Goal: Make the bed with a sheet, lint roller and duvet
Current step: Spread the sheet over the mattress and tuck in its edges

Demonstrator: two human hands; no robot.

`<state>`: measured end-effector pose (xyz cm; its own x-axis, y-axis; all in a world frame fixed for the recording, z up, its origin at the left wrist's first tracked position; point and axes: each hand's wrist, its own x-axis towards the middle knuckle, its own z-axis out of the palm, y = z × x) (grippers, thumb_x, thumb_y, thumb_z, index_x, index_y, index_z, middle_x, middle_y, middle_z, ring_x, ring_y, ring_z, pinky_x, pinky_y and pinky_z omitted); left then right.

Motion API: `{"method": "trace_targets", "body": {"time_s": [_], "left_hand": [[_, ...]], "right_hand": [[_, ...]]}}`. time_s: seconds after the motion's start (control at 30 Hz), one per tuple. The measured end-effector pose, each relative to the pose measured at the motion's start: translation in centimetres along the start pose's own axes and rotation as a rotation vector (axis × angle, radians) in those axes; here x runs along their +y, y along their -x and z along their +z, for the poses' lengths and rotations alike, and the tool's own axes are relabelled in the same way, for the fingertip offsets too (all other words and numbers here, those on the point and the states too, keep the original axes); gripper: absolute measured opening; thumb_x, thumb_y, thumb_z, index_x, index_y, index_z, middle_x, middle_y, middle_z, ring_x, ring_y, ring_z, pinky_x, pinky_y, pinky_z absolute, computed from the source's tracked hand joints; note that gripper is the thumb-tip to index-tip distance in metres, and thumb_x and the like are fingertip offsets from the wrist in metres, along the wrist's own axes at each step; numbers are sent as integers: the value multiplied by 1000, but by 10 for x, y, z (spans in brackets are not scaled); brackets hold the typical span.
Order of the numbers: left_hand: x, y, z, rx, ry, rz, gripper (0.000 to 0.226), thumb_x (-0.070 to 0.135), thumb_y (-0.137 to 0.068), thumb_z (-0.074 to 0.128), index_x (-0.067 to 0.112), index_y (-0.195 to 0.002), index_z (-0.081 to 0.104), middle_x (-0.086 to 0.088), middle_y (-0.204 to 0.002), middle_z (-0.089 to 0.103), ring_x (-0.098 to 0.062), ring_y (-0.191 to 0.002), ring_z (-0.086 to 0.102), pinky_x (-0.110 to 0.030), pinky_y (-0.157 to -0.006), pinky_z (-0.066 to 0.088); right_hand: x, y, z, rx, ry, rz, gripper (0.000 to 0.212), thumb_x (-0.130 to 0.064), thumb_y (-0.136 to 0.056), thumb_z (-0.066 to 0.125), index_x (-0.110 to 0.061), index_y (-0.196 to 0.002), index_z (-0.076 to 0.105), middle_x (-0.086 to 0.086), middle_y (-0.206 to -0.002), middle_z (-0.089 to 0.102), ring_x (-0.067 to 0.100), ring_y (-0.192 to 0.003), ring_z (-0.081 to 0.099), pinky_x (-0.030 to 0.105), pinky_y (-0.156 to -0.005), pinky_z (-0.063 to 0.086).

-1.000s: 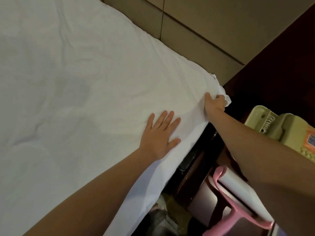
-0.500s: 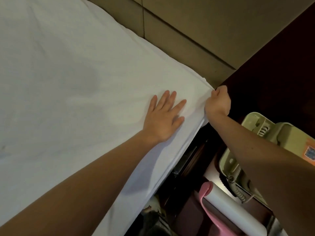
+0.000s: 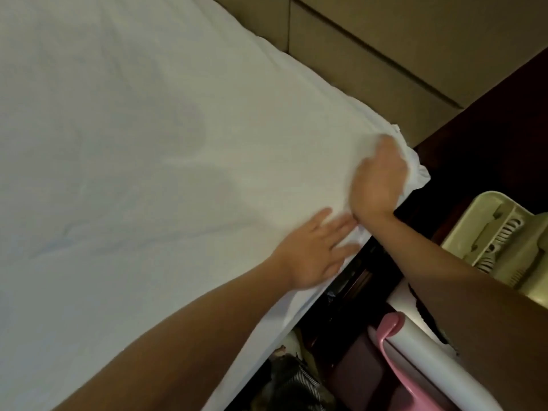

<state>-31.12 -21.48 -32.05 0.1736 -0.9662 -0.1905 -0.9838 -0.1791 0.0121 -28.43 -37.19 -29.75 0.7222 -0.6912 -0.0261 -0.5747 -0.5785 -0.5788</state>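
While your left hand (image 3: pixel 311 253) lies flat on the white sheet (image 3: pixel 148 143), its fingers (image 3: pixel 341 225) are straight and a little spread. They press the cloth down just inside the near edge of the bed and grip nothing. Your right hand (image 3: pixel 378 179) is just beyond it, on top of the sheet at the bed's corner, with its wrist close to your left fingertips. That hand is smeared by motion, so you cannot tell whether its fingers are flat on the cloth or curled into it. Under and past it, the sheet's corner (image 3: pixel 416 170) is bunched into small folds that stick out over the edge.

The rest of the sheet covers the bed to your left, mostly smooth with a few shallow creases, and its near edge hangs down the side below your left forearm. The lint roller (image 3: pixel 394 348) lies off the bed at the lower right, its pink handle curving along its white roll, partly under your right forearm. A pale green telephone (image 3: pixel 498 232) with a coiled cord sits beyond your right arm. Beige padded headboard panels (image 3: pixel 370 40) run behind the bed, dark wood (image 3: pixel 504 129) stands beside them, and a striped cloth (image 3: pixel 296 384) lies in the gap below the bed's edge.
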Motion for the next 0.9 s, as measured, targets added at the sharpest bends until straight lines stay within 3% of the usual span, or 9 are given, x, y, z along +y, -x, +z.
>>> {"method": "trace_targets", "body": {"time_s": [0.07,0.1,0.2,0.33,0.43,0.6,0.73,0.8,0.9], "left_hand": [[17,20,3,-113,-103,106,47,36,-85,33,26,-118,65,-7,-137,52,-31,-130,43,-46,-115,11],[28,30,4,-172,-146,154,47,36,-85,31,28,-117,65,-3,-139,50,-30,-132,41,-48,-116,11],[57,68,13,-347,-167,290,41,36,-93,34,28,-125,58,2,-147,40,-19,-141,27,-50,-115,0],[39,145,21,-107,48,164,55,30,-101,11,19,-128,58,0,-137,52,-13,-130,40,-31,-116,6],[28,229,28,-31,143,-54,46,33,-101,18,24,-133,50,0,-133,55,-15,-128,40,-35,-115,13],[71,373,47,-32,233,-405,44,36,-101,24,24,-125,59,2,-138,50,-14,-133,38,-44,-114,13],[95,483,56,-58,177,-731,50,46,-100,14,31,-146,27,2,-150,32,-18,-138,27,-42,-108,18],[92,509,51,-30,223,-992,57,51,-98,14,22,-142,35,-8,-141,47,-25,-126,45,-41,-100,33],[96,504,37,2,339,-1078,62,60,-87,32,5,-96,60,-16,-95,63,-33,-83,62,-38,-68,50]], "right_hand": [[-2,35,21,-214,113,-614,50,-12,-89,34,-6,-137,46,17,-138,48,35,-124,49,40,-105,30],[-2,46,29,-304,234,-815,51,-15,-87,34,-9,-136,48,18,-138,49,37,-124,50,43,-105,31],[-15,85,44,-322,358,-847,50,-25,-93,31,-14,-140,44,22,-142,42,48,-129,39,54,-109,18],[-29,145,52,-471,364,-1298,49,-28,-100,18,-17,-135,51,19,-140,46,44,-129,40,55,-108,22],[-49,200,59,-522,349,-1306,54,-39,-100,13,-22,-137,48,19,-144,41,44,-134,31,56,-110,15],[-67,325,75,-766,411,-1482,56,-46,-90,31,-24,-138,48,15,-146,40,46,-134,30,55,-112,6],[-89,411,70,-885,421,-1599,58,-41,-81,29,-29,-133,53,0,-137,53,26,-125,50,43,-107,24],[-101,416,77,-715,317,-1440,53,-33,-77,36,-21,-120,65,1,-118,66,20,-104,64,36,-94,32],[-109,409,83,-538,472,-988,46,-36,-74,68,-6,-110,68,11,-103,69,26,-89,67,36,-82,42]]}}
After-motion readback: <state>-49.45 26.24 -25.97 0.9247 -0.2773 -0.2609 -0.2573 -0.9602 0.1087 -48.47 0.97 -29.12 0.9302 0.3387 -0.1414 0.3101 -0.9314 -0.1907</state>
